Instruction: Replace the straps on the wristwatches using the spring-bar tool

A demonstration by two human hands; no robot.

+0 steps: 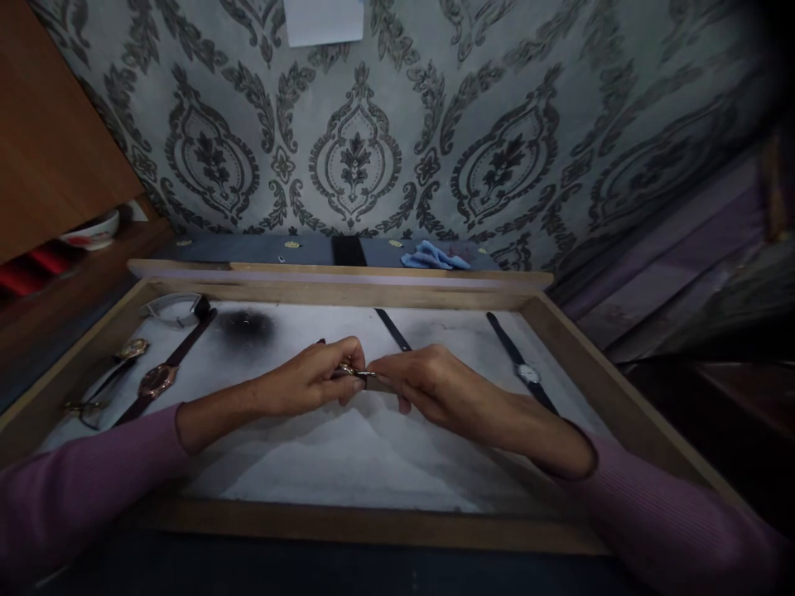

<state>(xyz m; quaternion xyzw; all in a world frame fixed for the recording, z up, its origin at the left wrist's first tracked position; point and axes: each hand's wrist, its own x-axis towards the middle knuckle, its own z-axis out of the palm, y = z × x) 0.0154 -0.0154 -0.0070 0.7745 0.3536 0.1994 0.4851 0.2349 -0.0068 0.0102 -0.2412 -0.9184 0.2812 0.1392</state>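
Observation:
My left hand (320, 377) is closed around what looks like a watch (344, 370), its shiny gold-toned metal showing between the fingers. A short dark end sticks up behind the knuckles. My right hand (435, 385) meets it from the right, fingertips pinched together at a thin bright metal piece; what exactly they hold is hidden. Just beyond the right hand lies a dark watch strap (392, 329) on the white bottom of a wooden tray (348, 521). Both hands are over the middle of this tray.
To the left lie a brown-strapped watch (156, 381), a gold-toned watch (132, 348) and a pale strap (171, 308). A white-faced watch (527, 373) lies right. Behind the tray's rim is a blue cloth (431, 255); a bowl (93, 232) stands on the left shelf.

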